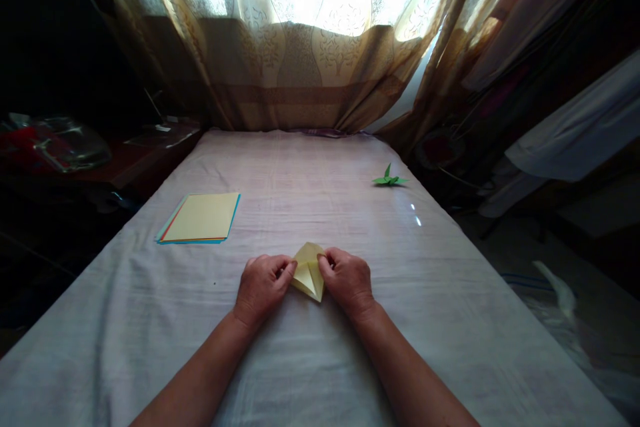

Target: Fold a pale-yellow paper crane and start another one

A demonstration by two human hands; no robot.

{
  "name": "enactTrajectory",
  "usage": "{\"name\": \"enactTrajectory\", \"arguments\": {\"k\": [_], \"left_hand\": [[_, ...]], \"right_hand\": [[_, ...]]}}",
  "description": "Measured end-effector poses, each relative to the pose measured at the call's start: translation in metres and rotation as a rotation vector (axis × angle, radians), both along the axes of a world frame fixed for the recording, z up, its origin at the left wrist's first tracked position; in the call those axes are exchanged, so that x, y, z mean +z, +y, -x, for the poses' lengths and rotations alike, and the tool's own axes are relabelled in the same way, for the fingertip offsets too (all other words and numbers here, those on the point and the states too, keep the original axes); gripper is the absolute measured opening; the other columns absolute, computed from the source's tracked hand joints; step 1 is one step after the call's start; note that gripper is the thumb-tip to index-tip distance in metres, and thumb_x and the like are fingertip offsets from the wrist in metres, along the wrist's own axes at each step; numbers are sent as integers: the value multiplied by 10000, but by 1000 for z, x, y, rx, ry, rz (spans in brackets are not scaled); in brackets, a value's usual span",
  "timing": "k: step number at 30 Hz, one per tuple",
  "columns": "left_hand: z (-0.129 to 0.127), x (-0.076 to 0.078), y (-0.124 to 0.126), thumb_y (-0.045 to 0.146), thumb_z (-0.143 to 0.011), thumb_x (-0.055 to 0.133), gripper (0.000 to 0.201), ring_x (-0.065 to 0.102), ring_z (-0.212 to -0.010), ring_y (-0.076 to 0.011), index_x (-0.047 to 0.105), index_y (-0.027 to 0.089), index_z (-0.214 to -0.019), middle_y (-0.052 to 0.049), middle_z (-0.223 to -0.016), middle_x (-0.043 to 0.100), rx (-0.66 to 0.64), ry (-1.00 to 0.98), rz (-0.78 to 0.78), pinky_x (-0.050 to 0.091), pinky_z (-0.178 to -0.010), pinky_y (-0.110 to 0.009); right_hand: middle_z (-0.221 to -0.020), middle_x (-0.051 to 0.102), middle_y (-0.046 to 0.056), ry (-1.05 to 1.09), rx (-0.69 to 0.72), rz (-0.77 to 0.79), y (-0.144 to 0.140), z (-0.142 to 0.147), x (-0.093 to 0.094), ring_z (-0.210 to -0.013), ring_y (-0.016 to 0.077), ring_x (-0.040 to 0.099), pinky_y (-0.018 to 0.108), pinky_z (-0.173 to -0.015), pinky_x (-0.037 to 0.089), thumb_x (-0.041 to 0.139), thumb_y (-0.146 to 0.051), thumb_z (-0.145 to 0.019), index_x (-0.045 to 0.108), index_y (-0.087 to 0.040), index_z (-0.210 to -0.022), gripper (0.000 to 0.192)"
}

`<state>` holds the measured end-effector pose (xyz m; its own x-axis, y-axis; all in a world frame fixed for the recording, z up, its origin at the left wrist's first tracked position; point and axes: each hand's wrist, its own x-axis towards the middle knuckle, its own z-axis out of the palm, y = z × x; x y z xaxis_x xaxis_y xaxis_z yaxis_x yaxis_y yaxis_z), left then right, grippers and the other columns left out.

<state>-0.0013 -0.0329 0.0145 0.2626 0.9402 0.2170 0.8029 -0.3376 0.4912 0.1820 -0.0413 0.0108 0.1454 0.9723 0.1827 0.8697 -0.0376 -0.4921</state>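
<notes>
Paper [309,271], pale yellow and already creased into a small kite-like shape with a point toward the person, lies on the cloth-covered table [450,293] between both hands. Left hand [261,287] and right hand [348,280] pinch its side edges, fingers curled close. Folding looks partway done, judging by the finished green crane [389,179] far right. A flat stack [200,218] of coloured sheets waits left.
</notes>
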Motion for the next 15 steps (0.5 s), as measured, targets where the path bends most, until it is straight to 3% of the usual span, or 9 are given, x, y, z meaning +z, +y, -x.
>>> {"name": "enactTrajectory", "arguments": {"k": [3,6,11,15], "left_hand": [[-3,0,-3,316,-909,514,230,612,-725,-188,735,253,-892,-23,-764,731,-23,91,-65,360,-728,-310],[-6,1,-5,302,-937,488,293,607,-719,-197,713,223,-767,-41,-729,717,-32,187,-94,345,-716,-326],[-10,4,-3,317,-938,514,316,593,-726,-205,691,217,-696,-42,-704,697,-15,234,-118,339,-719,-335],[-13,10,1,348,-891,606,168,607,-845,-227,721,229,-861,-41,-849,711,-46,192,-154,357,-762,-331]], "right_hand": [[-748,744,20,62,33,-3,0,0,-3,-659,165,656,238,-609,388,532,-297,-861,737,-258,-865,209],[-924,767,35,149,123,-33,-1,-3,-7,-793,191,689,255,-693,451,506,-315,-881,739,-279,-1003,265],[-871,757,27,86,137,-40,-4,-8,-9,-761,182,669,255,-671,437,530,-324,-886,757,-296,-918,231],[-811,732,38,8,152,-30,-4,-7,-6,-712,162,643,248,-627,386,523,-313,-906,753,-269,-845,241]]}}
